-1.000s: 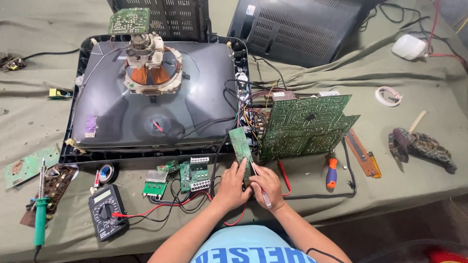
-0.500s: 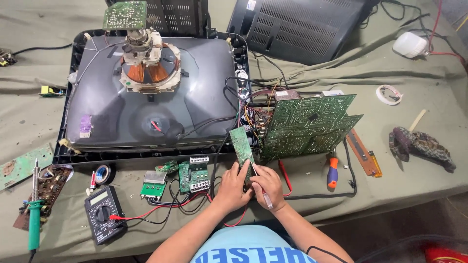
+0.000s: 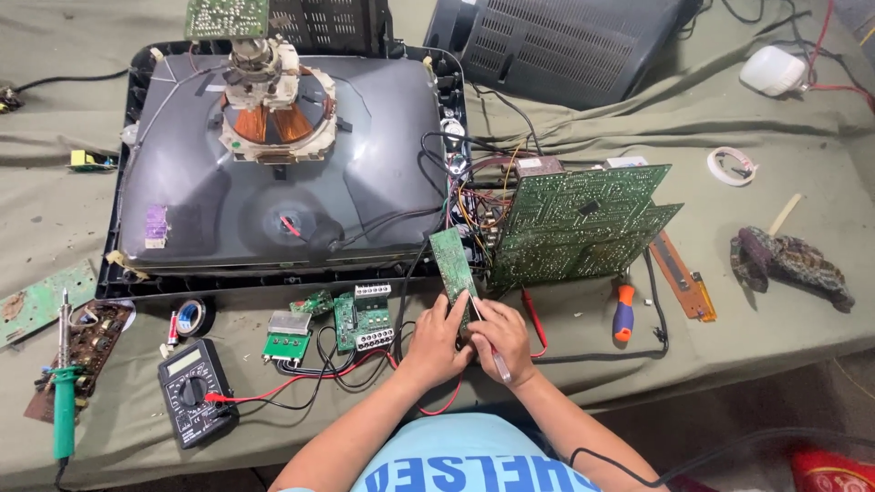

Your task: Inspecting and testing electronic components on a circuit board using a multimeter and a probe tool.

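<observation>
Right now your left hand and right hand both close around the lower end of a narrow green circuit board, held upright at the table's front edge; the right also grips a thin probe. Just beside stands the large green main board, near the grey picture tube.

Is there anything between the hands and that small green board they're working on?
Nothing visible. The left hand and right hand are both already on the lower end of the small green circuit board, which stands tilted beside the large green board. The right hand also holds a thin tool.
</observation>
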